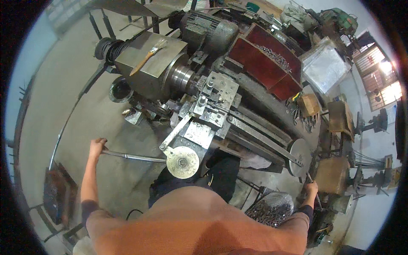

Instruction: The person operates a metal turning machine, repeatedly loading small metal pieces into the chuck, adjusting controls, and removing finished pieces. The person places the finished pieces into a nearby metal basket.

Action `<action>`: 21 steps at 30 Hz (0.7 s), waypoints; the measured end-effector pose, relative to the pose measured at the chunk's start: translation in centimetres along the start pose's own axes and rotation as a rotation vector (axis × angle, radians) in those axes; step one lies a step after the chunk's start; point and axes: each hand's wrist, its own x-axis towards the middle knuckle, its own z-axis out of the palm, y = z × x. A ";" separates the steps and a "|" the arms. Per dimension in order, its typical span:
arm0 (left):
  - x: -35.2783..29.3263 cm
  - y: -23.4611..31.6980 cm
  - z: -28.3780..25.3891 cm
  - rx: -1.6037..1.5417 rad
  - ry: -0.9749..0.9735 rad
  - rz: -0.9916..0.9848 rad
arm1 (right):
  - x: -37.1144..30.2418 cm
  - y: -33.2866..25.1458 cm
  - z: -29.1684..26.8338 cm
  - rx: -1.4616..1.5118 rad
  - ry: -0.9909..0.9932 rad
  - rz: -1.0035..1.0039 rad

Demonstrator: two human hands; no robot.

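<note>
My left hand is closed around the end of a long metal lever, which runs to a round metal disc at the front of a lathe. Over at the right, my right hand is wrapped round a thin handle below a larger round wheel. Between my hands is the lathe's tool block, with a flat clamp lever on its near side. The shiny spindle chuck faces that block; any workpiece there is too small to make out.
A wooden-handled brush lies on the headstock. Behind the bed are a motor and a dark red tray holding small metal parts. A container of small metal pieces stands beside my right arm. A dark box is at left.
</note>
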 end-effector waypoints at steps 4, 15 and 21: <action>-3.5 1.8 -0.9 0.000 -0.060 -0.053 | -2.4 1.3 2.1 0.036 0.024 -0.029; -1.3 -0.8 1.8 -0.420 0.307 0.107 | -16.1 -2.8 3.6 0.259 0.174 0.115; 1.2 -0.4 2.2 -0.439 0.342 0.181 | -16.5 -3.1 4.7 0.336 0.168 0.116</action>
